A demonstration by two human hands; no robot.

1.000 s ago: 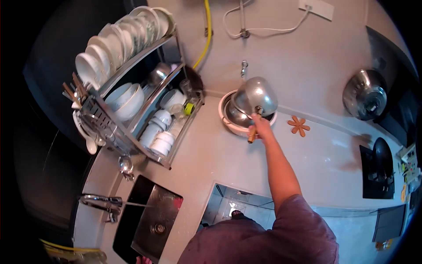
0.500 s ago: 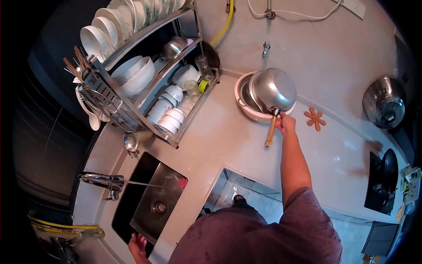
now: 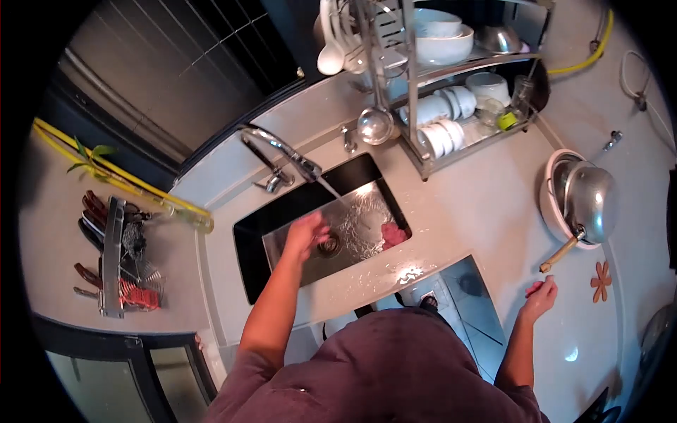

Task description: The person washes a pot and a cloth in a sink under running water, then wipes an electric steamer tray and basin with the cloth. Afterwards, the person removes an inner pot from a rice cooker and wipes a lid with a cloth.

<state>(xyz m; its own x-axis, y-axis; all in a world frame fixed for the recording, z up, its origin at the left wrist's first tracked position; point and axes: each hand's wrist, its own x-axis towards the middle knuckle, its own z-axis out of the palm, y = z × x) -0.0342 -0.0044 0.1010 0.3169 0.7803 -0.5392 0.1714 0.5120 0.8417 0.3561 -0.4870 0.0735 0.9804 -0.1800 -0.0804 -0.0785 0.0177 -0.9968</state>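
My left hand is over the sink, close to the stream of water from the running faucet. Its fingers are somewhat blurred but appear apart, with nothing visible in them. In the sink's right corner lies a pink-red crumpled cloth or sponge, wet and apart from the hand. Just below the wooden handle of a metal saucepan, my right hand is loosely curled, empty and not touching it. The saucepan lies tipped over in a pale pink basin on the counter.
A metal dish rack with bowls and cups stands behind the sink. A ladle hangs from its side. A knife rack is on the left, a flower-shaped trivet on the right. Yellow hose runs along the left wall.
My right hand has let go of the saucepan handle and drawn back, leaving the pan in the basin. My left hand has moved from the sink's edge to over the sink. The view has swung left.
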